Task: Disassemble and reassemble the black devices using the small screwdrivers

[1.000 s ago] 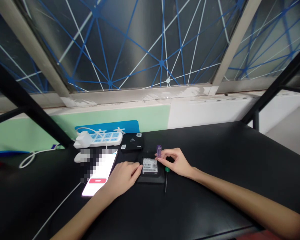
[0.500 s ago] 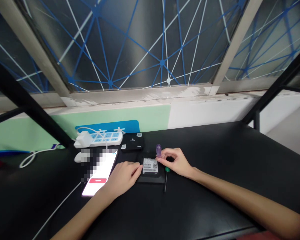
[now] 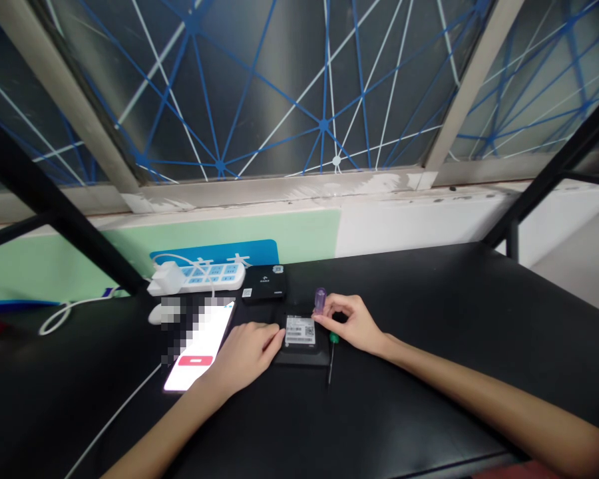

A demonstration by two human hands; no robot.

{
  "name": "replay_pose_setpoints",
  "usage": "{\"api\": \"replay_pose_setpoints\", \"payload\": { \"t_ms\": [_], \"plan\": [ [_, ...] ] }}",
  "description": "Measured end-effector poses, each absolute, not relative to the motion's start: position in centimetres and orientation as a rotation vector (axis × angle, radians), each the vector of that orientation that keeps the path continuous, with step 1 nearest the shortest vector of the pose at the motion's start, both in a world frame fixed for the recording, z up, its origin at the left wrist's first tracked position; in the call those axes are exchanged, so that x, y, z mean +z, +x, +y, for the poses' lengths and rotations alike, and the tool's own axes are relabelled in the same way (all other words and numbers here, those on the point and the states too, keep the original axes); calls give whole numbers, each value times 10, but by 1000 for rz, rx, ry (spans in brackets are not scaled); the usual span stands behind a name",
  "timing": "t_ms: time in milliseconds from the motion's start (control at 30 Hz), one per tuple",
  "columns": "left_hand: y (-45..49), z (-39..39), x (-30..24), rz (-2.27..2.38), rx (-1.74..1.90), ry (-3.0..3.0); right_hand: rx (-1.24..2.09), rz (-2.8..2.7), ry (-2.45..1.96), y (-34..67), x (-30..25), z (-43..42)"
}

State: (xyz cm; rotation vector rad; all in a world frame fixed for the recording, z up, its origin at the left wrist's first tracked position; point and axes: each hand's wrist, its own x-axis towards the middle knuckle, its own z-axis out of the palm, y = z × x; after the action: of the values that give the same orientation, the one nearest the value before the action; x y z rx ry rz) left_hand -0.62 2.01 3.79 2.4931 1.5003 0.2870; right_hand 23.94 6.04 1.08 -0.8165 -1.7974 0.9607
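Observation:
A small black device box (image 3: 307, 354) with a white printed label (image 3: 299, 330) lies flat on the black table. My left hand (image 3: 249, 346) is at its left side, thumb and fingers closed against the edge; some fingertips are hidden. Over the box's far right corner, my right hand (image 3: 350, 320) pinches a screwdriver with a clear purple handle (image 3: 320, 301). The handle points up, and the shaft is hard to see. Beneath the right hand, a green-handled screwdriver (image 3: 334, 337) lies along the box's right side, its tip toward me.
Left of my left hand lies a lit phone (image 3: 199, 359), partly blurred out. Behind it are a white power strip (image 3: 219, 276) with a plugged-in charger (image 3: 167, 278), another black box (image 3: 264, 283) and a white mouse-like object (image 3: 157, 314). A white cable (image 3: 120, 412) crosses the table.
The purple screwdriver handle has shifted slightly right and tilts a little differently, with my right fingers moving slightly around it. My left hand and the box stay put.

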Motion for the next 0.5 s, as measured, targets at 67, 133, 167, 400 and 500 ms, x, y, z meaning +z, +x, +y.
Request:
{"api": "replay_pose_setpoints", "payload": {
  "t_ms": [67,133,167,400,500],
  "plan": [
    [-6,20,37,1498,285,2493,972,-1802,-803,239,12,60],
    [-6,21,37,1499,282,2490,973,-1807,-790,239,13,60],
    [-7,21,37,1500,279,2488,971,-1810,-786,239,13,60],
    [-7,21,37,1501,287,2487,940,-1822,-790,239,12,61],
    [-7,20,37,1497,287,2488,944,-1817,-812,240,10,62]
  ]
}}
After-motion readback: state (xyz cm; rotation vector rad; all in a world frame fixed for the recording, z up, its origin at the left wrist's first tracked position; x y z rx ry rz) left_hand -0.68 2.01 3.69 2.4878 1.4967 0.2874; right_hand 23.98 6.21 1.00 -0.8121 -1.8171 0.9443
